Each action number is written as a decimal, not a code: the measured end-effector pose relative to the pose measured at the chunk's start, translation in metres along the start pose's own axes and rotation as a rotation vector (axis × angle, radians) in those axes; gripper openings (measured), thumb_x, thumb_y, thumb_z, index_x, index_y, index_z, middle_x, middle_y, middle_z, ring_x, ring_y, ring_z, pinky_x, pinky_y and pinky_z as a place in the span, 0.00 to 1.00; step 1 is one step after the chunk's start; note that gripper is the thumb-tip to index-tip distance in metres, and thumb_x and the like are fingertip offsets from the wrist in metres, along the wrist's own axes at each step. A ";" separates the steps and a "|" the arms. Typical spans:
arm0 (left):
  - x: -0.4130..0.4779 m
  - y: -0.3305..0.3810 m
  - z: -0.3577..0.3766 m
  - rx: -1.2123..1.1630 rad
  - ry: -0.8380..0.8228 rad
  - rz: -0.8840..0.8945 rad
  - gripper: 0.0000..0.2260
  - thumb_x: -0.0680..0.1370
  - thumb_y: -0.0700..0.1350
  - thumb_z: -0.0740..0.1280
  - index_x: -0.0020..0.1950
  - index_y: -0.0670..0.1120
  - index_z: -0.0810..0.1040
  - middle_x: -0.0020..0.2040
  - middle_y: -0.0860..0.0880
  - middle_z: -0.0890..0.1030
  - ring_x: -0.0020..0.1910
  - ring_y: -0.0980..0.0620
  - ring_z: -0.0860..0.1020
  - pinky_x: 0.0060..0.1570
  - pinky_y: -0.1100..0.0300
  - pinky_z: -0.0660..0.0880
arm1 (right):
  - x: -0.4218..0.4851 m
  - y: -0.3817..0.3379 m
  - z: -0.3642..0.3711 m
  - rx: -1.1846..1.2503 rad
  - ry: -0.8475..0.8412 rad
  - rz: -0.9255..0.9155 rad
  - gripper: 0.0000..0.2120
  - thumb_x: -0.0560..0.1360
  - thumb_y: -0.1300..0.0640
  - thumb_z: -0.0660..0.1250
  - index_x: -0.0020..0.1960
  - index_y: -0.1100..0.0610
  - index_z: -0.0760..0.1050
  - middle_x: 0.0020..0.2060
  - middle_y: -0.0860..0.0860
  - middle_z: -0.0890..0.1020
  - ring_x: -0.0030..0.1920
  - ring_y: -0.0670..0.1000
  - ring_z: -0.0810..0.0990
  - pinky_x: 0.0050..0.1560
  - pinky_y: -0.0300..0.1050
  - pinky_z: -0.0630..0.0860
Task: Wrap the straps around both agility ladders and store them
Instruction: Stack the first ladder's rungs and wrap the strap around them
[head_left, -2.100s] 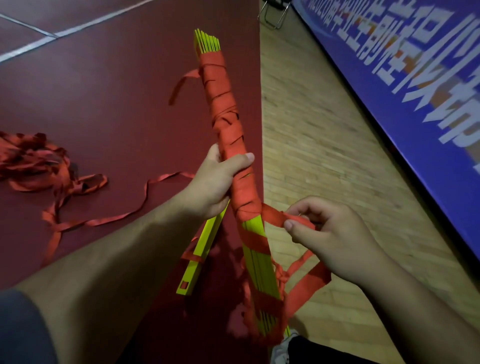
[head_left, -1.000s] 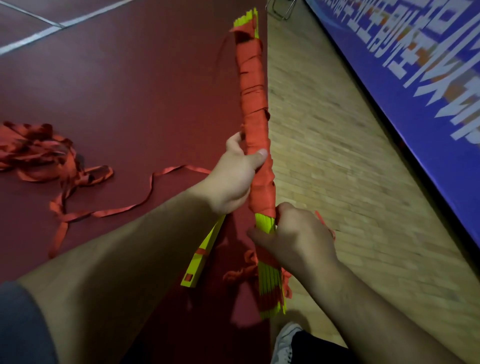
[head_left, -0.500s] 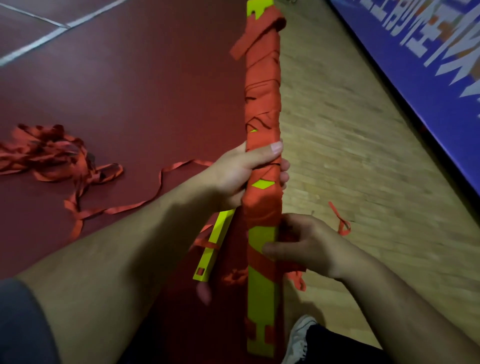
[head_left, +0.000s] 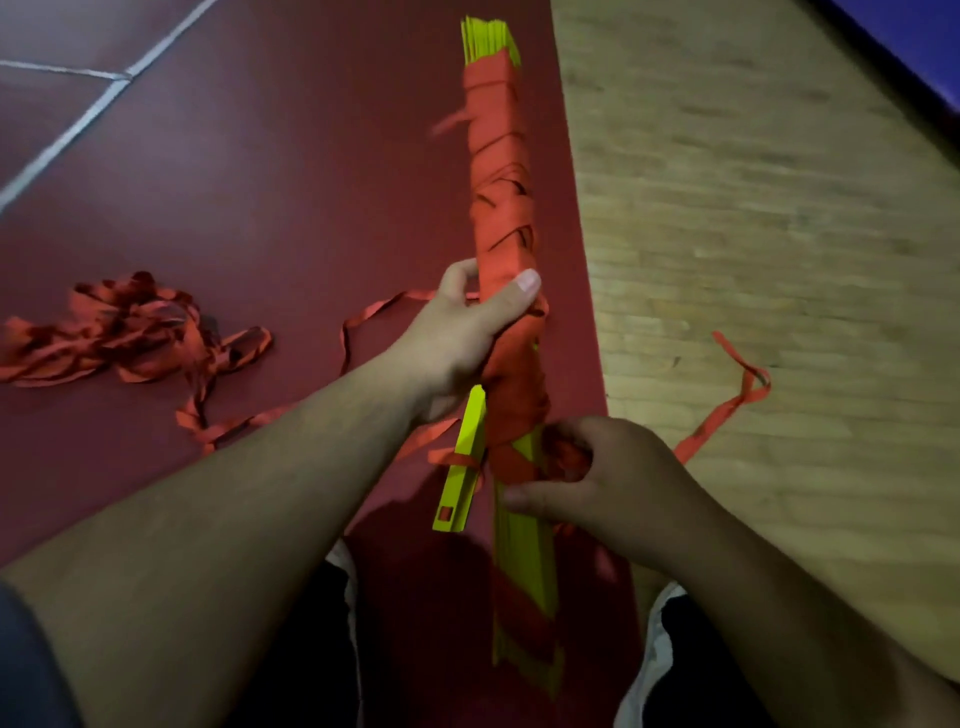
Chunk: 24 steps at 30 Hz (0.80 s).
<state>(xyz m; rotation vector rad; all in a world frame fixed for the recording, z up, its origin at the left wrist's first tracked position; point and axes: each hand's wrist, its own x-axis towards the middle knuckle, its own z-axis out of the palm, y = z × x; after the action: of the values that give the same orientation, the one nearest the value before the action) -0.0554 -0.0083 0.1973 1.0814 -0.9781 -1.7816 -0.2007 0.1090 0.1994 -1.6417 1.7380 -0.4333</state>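
A bundle of yellow-green ladder rungs (head_left: 524, 551) stands nearly upright in front of me, its upper half wound in orange strap (head_left: 501, 208). My left hand (head_left: 467, 332) grips the wrapped middle, thumb across the front. My right hand (head_left: 597, 483) holds the bundle lower down with strap bunched under its fingers. The strap's loose end (head_left: 727, 410) trails off to the right over the wooden floor. One separate yellow rung (head_left: 462, 473) hangs beside the bundle on the left. More tangled orange strap (head_left: 124, 332) lies on the red floor at left.
Red sports floor (head_left: 260, 182) with white lines fills the left; wooden floor (head_left: 753, 234) lies to the right. A blue banner edge (head_left: 930, 47) shows at the top right. My shoes (head_left: 649, 649) are at the bottom, under the bundle.
The bundle has turned in my hands, edge-on now instead of showing its flat face. The loose strap end has swung out farther right. My right hand stays low on the bundle.
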 end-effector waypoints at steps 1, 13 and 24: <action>0.001 -0.001 0.001 -0.023 0.009 0.003 0.22 0.77 0.46 0.71 0.69 0.46 0.69 0.46 0.50 0.83 0.40 0.54 0.82 0.39 0.60 0.79 | 0.002 -0.001 -0.004 0.003 -0.021 -0.004 0.18 0.60 0.32 0.78 0.45 0.37 0.79 0.41 0.33 0.82 0.44 0.31 0.78 0.47 0.32 0.76; -0.004 0.000 0.015 -0.133 -0.234 -0.138 0.07 0.79 0.46 0.63 0.50 0.45 0.80 0.35 0.50 0.81 0.31 0.55 0.79 0.33 0.63 0.78 | 0.012 0.018 -0.011 0.130 -0.060 -0.035 0.13 0.65 0.44 0.81 0.40 0.45 0.79 0.34 0.32 0.81 0.36 0.33 0.78 0.36 0.29 0.70; -0.002 0.004 0.012 0.001 -0.108 -0.017 0.08 0.82 0.48 0.64 0.55 0.45 0.70 0.36 0.46 0.79 0.32 0.48 0.79 0.39 0.51 0.81 | 0.005 0.019 -0.029 0.105 -0.285 0.088 0.15 0.82 0.50 0.63 0.40 0.53 0.79 0.32 0.51 0.83 0.32 0.48 0.81 0.38 0.45 0.74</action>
<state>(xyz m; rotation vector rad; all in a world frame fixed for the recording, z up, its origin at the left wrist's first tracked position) -0.0649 -0.0056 0.2055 1.0058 -1.0375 -1.8689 -0.2341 0.1003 0.2056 -1.4675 1.5415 -0.2311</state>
